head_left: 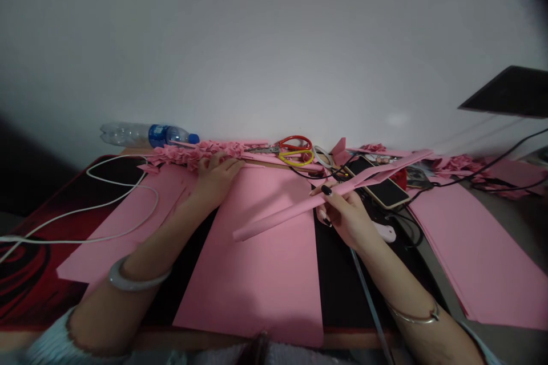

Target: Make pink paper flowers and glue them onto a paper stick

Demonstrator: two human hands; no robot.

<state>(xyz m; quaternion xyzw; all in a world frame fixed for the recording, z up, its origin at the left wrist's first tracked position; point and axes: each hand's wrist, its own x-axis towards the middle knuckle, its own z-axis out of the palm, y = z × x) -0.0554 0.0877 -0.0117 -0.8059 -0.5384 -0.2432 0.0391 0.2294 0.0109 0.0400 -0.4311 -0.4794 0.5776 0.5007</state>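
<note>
A long strip of pink paper [282, 217], folded or rolled lengthwise, is gripped between the thumb and fingers of my right hand [342, 211]. It slants over a flat pink sheet [257, 279] on the dark mat, and its far end opens out into loose layers. My left hand [219, 166] lies at the back edge of that sheet, against a row of crumpled pink paper flowers [184, 154]. Its fingers are apart and bent down; their tips are partly hidden. Scissors with red and yellow handles [296, 151] lie just to the right of this hand.
An empty plastic bottle [128, 133] lies along the wall. A phone [383, 185], black cables and a white roll [322, 156] crowd the back. Pink sheets [479, 251] are stacked at right; others [128, 217] lie at left under a white cable [81, 242]. A translucent stick [367, 293] crosses the front edge.
</note>
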